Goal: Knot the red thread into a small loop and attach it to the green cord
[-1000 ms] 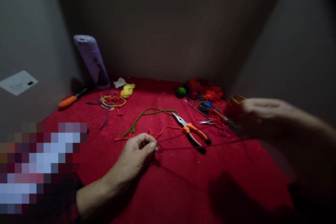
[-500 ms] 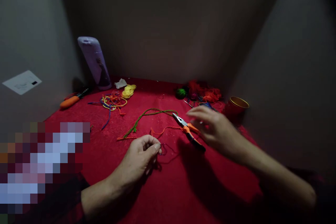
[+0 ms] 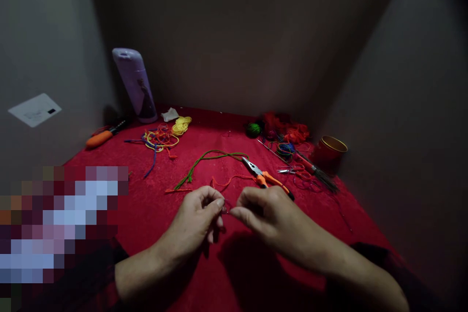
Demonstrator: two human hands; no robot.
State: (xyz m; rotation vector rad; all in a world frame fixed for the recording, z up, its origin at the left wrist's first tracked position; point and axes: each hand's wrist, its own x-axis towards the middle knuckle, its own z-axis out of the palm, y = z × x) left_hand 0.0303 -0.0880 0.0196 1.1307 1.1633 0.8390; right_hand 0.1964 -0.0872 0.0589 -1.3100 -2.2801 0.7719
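Since the earlier frame, the right hand (image 3: pixel 281 222) has come from above the pliers (image 3: pixel 255 168) to just beside the left hand (image 3: pixel 190 219), and the scissors (image 3: pixel 292 171) are now again in full view. The left hand has moved very little. Its grip is closed, with thumb and finger pinching a thin dark thread (image 3: pixel 227 203). The right thumb and forefinger are bent close to this thread, but I cannot tell if they hold it or only touch near it.

As I judge, the step in hand is fine handling of the thread at the fingertips, and the next move calls for a steady left pinch and an exact, light right one. The thread lies at the left fingertips, in the small space between both hands, over the red desk (image 3: pixel 146 200). The pliers lie just beyond the right hand, the green cord (image 3: pixel 215 157) farther left.
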